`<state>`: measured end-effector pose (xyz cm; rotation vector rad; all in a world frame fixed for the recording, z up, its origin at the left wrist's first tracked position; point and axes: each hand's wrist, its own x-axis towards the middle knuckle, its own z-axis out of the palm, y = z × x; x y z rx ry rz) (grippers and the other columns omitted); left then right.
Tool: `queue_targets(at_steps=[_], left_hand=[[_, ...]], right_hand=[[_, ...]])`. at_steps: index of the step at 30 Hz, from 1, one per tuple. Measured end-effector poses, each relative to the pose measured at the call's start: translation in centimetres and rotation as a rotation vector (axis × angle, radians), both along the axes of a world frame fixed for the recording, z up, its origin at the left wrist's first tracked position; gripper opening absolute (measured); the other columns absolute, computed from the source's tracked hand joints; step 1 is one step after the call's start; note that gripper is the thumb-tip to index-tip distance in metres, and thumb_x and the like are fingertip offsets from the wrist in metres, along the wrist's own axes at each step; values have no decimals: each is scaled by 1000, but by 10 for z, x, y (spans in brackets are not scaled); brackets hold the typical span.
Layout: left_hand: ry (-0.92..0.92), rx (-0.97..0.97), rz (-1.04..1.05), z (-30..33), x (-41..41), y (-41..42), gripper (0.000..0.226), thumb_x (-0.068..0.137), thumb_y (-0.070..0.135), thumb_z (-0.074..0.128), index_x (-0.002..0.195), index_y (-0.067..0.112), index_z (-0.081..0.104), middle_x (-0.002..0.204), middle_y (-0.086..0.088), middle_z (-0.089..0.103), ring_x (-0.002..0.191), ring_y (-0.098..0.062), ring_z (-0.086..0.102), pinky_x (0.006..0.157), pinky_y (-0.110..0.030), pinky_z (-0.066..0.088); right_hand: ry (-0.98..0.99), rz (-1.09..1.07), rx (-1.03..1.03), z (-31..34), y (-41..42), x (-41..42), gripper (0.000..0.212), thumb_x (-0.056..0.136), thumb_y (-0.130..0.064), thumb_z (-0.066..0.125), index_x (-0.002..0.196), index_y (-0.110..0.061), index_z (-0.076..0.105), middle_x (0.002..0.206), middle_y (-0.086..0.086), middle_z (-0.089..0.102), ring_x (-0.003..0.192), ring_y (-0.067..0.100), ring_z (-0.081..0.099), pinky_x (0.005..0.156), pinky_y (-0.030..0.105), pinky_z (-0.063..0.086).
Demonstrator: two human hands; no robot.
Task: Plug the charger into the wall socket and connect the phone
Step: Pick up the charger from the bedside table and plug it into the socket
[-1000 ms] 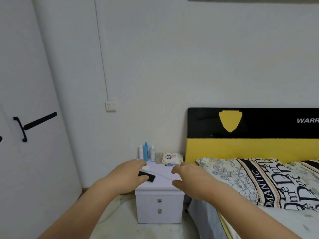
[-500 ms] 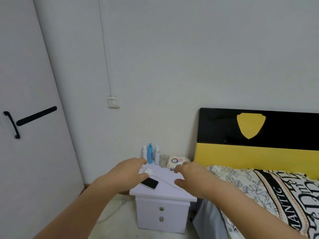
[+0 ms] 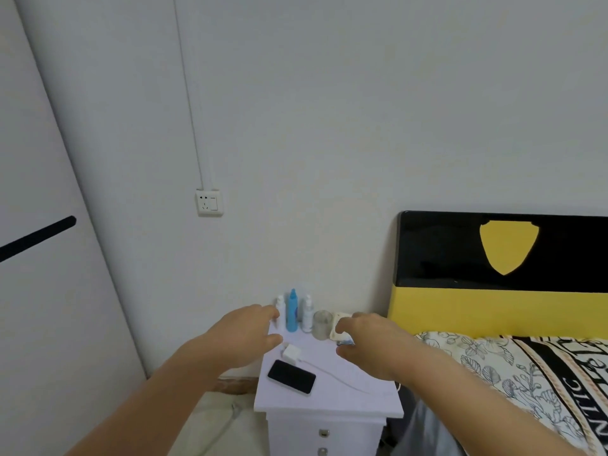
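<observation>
A plain pale wall [image 3: 329, 126] fills most of the view, with a bed's glossy black and yellow headboard [image 3: 500, 274] on the right and a patterned pillow [image 3: 526, 373] below it. Against the wall stands a small white desk [image 3: 362, 403] with drawers, smooth and flat-topped. The wall socket [image 3: 209, 202] sits well above and to the left of it, a square white plate under a thin conduit. On the desk lie the phone [image 3: 291, 376], a dark glossy slab near the front left edge, and just behind it the charger [image 3: 291, 353], a small white block whose thin white cable [image 3: 339, 378] trails right across the top. Slim bottles [image 3: 292, 311] and a clear cup [image 3: 322, 325] stand at the back. The left hand [image 3: 243, 337] hovers just beside the charger, grip wide and empty; the right hand [image 3: 371, 347] hovers over the desk's right side, fingers loosely spread, holding nothing. The likely trouble: lifting the charger could let the cable drag across the slick desk and sweep the phone off the edge, or a reaching hand could tip the light bottles.
</observation>
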<state>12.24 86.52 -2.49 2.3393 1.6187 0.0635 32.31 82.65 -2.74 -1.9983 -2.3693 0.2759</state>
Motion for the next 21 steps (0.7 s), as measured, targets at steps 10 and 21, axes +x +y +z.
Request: queue_targets(at_steps=[10,21], left_hand=[[-19,-58,-2,-24,-13,84,46,92,34,44,135,20,36,135,-3,49,120,-17,48,99,-27,37],[-18,-62,101,-42,-17,192,49,92,37,43,138,22,32,143,-1,43,128,-17,42,107,-30,33]], right_hand=[[9,27,-65,-19,93,-14,43,92,-34,45,132,-19,44,127,8,53,112,25,51,89,32,43],[-41,110,-92,-31,229,-6,40,92,-33,43,128,-16,47,126,10,53,114,28,50,94,37,42]])
